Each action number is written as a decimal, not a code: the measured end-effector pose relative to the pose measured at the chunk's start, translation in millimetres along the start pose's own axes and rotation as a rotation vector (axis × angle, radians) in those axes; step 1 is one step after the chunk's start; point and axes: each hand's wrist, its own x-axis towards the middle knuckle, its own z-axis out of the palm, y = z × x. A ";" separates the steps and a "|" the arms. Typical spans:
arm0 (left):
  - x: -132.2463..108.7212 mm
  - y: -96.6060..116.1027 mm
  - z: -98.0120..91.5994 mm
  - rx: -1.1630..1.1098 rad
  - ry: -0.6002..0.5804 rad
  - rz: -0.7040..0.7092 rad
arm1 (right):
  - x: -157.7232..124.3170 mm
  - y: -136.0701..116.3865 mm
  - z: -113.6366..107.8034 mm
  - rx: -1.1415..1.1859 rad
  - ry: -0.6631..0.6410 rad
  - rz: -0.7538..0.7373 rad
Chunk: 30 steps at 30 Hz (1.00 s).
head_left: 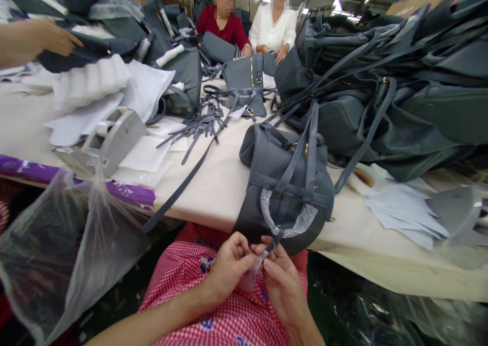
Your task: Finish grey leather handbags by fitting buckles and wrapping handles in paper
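Observation:
A dark grey handbag [263,158] lies at the table's near edge, its bottom end hanging a little over my lap. Clear plastic film wraps its curved carry handle [267,211]. Just below that handle, my left hand [234,259] and my right hand [280,272] meet in front of a red checked apron [175,270]. The fingers of both are closed on a narrow dark strap [271,245] that hangs from the handle. A scrap of clear plastic [249,280] shows between the hands; which fingers pinch it is hard to make out.
A grey tape dispenser [118,140] stands left, by white paper sheets [145,153]. Loose straps [206,120] lie mid-table. Bags [381,117] are heaped at right, above paper pieces [404,211]. A plastic bag [87,254] hangs from the left edge. Two people work opposite; another's hand [57,38] reaches in left.

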 end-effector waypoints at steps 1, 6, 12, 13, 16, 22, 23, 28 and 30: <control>1.3 -0.9 -1.1 -0.066 -0.028 -0.056 | 1.4 0.1 -1.9 0.020 -0.033 0.004; 4.3 -5.3 -6.9 -0.188 -0.187 -0.350 | 9.3 0.9 -12.3 0.012 -0.108 0.022; 4.1 -5.0 -2.3 -0.055 -0.061 -0.089 | 7.6 -4.0 -15.4 -0.024 -0.081 -0.011; 3.5 -4.0 -1.2 0.002 -0.043 -0.046 | 6.2 -3.8 -15.7 -0.023 -0.084 -0.027; 0.9 -1.3 0.8 0.188 0.003 0.054 | 2.8 -0.4 -16.3 -0.101 -0.073 -0.064; 0.7 -4.2 0.0 0.155 0.008 0.040 | 2.3 3.3 -22.9 -0.362 0.081 -0.052; 1.5 -4.8 -0.6 0.077 -0.012 -0.032 | 2.8 3.2 -25.6 -0.372 0.057 -0.051; 3.7 -3.7 -3.5 -0.116 -0.092 -0.381 | 4.7 2.4 -34.0 -0.337 -0.047 -0.001; 3.7 -5.4 -5.4 -0.111 -0.089 -0.392 | 2.8 -1.3 -35.3 -0.398 -0.047 -0.009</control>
